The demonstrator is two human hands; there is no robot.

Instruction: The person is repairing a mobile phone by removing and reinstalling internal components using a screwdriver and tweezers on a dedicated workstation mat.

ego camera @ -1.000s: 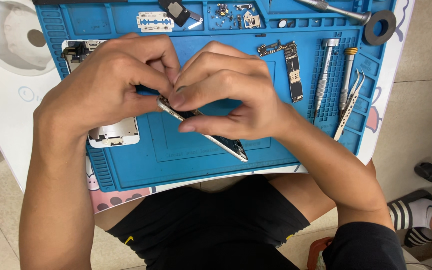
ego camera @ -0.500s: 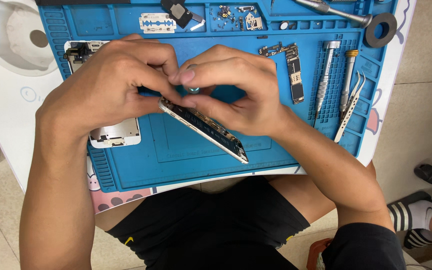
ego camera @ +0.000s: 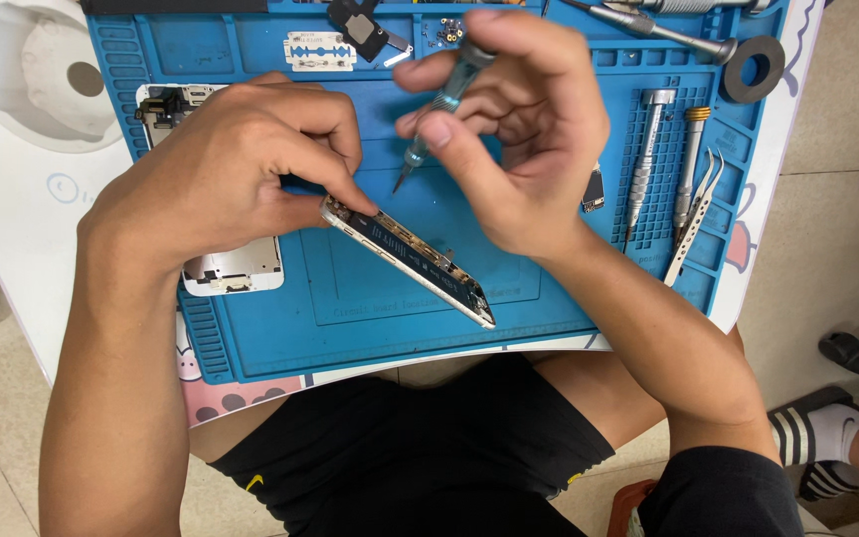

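Note:
My left hand [ego camera: 236,169] grips the upper end of an opened phone body [ego camera: 412,261], held tilted on edge above a blue repair mat [ego camera: 370,308]. My right hand [ego camera: 519,139] is lifted above the phone and holds a small teal-handled screwdriver [ego camera: 436,109] between thumb and fingers, its tip pointing down at the mat just above the phone. A white phone screen panel [ego camera: 234,270] lies on the mat, mostly hidden under my left hand.
Along the mat's right side lie two screwdrivers [ego camera: 640,164], tweezers [ego camera: 693,214] and a black ring [ego camera: 754,68]. A razor blade [ego camera: 319,50] and small parts sit at the top. A white round holder [ego camera: 37,75] stands at the left. My legs are below the table.
My right hand has let go of the phone and risen with the screwdriver. The left hand keeps hold of the phone, which now shows more of its length.

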